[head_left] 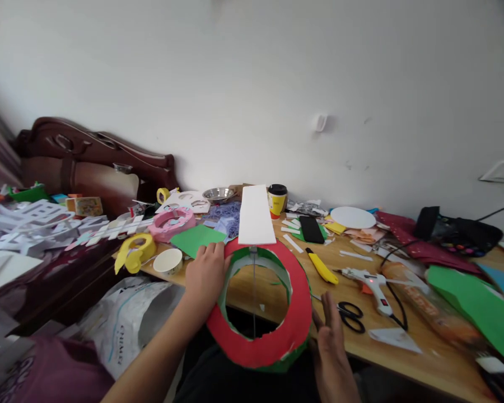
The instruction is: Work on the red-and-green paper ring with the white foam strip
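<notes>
A large paper ring (300, 291), red on its face and green on the inside and outer side, stands upright at the table's front edge. A white foam strip (256, 215) rises from its top, and a thin grey line runs down through its opening. My left hand (205, 277) has its fingers wrapped round the ring's upper left side. At the lower right of the ring is my right hand (331, 347), its fingers stretched out and apart. It is close beside the ring; whether it touches it I cannot tell.
On the table's right lie a yellow utility knife (321, 266), black scissors (351, 317), a glue gun (373, 288) with a red light, and a black phone (311, 229). Left are a paper bowl (168, 261), yellow tape (135, 250) and a pink ring (172, 223). A coffee cup (278, 200) stands behind.
</notes>
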